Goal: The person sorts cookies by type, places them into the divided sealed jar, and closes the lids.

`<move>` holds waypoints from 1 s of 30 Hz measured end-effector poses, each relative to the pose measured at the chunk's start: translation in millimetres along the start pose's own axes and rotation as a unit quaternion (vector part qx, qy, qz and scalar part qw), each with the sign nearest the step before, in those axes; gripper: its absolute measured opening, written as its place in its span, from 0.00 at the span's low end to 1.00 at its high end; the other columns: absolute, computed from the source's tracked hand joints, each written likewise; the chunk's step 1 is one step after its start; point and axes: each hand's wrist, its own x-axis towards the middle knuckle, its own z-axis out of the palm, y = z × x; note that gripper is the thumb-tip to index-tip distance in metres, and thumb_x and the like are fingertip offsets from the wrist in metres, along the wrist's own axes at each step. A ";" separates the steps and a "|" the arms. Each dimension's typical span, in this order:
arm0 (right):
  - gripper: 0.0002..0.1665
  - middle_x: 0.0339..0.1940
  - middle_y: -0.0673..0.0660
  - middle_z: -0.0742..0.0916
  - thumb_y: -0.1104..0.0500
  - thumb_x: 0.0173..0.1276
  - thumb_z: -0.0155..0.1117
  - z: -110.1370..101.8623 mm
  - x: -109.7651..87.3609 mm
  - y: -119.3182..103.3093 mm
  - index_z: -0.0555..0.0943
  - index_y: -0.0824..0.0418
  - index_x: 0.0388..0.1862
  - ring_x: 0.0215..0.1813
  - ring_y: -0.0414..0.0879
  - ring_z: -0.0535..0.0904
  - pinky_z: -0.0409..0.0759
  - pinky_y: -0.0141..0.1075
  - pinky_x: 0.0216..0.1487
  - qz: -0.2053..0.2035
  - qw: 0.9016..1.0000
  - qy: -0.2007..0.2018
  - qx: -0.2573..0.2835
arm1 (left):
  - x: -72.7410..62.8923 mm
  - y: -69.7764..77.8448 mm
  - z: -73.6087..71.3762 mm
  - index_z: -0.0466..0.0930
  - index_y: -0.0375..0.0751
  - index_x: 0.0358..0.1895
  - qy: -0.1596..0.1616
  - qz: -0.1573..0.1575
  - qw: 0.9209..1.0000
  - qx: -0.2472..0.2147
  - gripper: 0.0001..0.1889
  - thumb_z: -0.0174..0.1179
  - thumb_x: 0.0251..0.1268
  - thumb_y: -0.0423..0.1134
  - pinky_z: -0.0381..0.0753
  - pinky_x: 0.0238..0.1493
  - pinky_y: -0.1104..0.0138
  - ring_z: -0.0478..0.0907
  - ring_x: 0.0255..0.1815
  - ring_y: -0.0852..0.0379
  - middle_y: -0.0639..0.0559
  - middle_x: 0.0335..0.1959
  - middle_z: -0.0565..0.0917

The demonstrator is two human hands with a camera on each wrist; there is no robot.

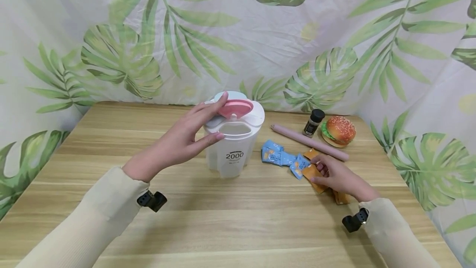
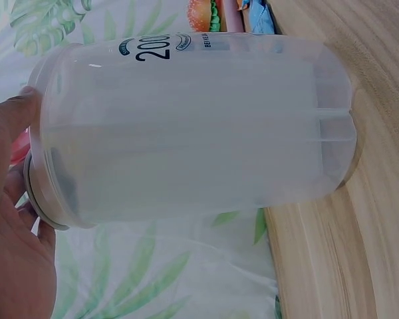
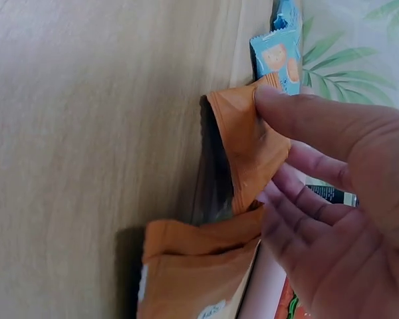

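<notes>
A translucent lidded container marked 2000 stands upright at mid-table, its pink flap raised above a pour opening. My left hand grips its top, with the thumb at the front rim and the fingers across the lid beside the flap. The left wrist view shows the container body sideways. Farther right, my right hand pinches an orange snack packet between thumb and fingers. Another orange packet lies just beside it, and several blue packets extend leftward toward the container.
Behind the packets, a pink rod lies slantwise. A small black-capped jar and a toy hamburger stand beyond it near the table's back right. A leaf-patterned cloth hangs along the back edge.
</notes>
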 end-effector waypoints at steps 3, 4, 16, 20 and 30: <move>0.20 0.40 0.58 0.83 0.63 0.69 0.74 -1.7 -1.8 1.0 0.77 0.70 0.53 0.40 0.40 0.76 0.80 0.29 0.37 -0.004 1.000 0.005 0.013 | 0.6 0.2 0.1 0.53 0.44 0.85 -0.001 -0.002 1.000 -0.001 0.47 0.70 0.68 0.33 0.73 0.75 0.45 0.71 0.74 0.44 0.43 0.73 0.78; 0.19 0.40 0.59 0.84 0.63 0.69 0.74 -2.3 -2.3 1.4 0.77 0.70 0.52 0.40 0.39 0.76 0.80 0.29 0.37 -0.004 1.000 0.006 0.016 | 0.8 0.1 0.2 0.53 0.44 0.85 -0.001 -0.002 1.000 0.000 0.47 0.70 0.68 0.33 0.73 0.75 0.45 0.71 0.74 0.44 0.44 0.73 0.78; 0.19 0.40 0.59 0.84 0.66 0.71 0.71 -9.5 -6.4 3.6 0.76 0.71 0.55 0.39 0.35 0.78 0.83 0.29 0.39 -0.011 0.998 0.009 0.053 | -0.8 0.6 -2.8 0.53 0.44 0.85 -0.001 -0.012 1.000 0.001 0.47 0.70 0.68 0.33 0.72 0.76 0.43 0.70 0.75 0.42 0.42 0.74 0.76; 0.19 0.39 0.60 0.84 0.66 0.71 0.70 -14.7 -7.2 0.9 0.76 0.72 0.55 0.38 0.35 0.78 0.82 0.29 0.37 -0.022 0.997 0.014 0.069 | -1.2 0.6 -3.0 0.53 0.44 0.85 -0.001 -0.013 1.000 -0.001 0.47 0.70 0.68 0.33 0.72 0.76 0.43 0.70 0.75 0.42 0.43 0.73 0.77; 0.16 0.39 0.54 0.84 0.70 0.73 0.66 -40.6 -5.7 -22.8 0.78 0.73 0.58 0.38 0.33 0.80 0.82 0.27 0.35 -0.080 0.984 0.131 0.087 | -1.9 -0.2 0.6 0.53 0.45 0.85 0.001 -0.012 1.000 -0.018 0.46 0.70 0.68 0.33 0.72 0.75 0.44 0.69 0.75 0.43 0.44 0.73 0.78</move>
